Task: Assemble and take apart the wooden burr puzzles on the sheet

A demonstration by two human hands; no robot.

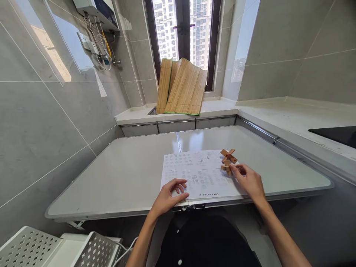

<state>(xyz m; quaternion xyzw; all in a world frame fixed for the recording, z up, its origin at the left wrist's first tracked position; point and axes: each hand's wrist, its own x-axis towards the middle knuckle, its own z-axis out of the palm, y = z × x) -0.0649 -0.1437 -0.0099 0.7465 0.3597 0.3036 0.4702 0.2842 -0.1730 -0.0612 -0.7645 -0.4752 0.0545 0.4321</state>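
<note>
A white printed sheet with rows of small diagrams lies at the front of the white folding table. My left hand rests on its lower left corner, fingers loosely bent and apart, holding nothing. On the sheet's right side, my right hand has thumb and fingers closed on a small interlocking wooden puzzle made of short blocks. Just behind it, a second wooden puzzle of crossed sticks sits near the sheet's upper right corner. Whether the two puzzles touch cannot be made out.
A folded bamboo mat leans by the window behind the table. A white counter runs along the back and right, with a black panel on it. White perforated baskets stand low at left.
</note>
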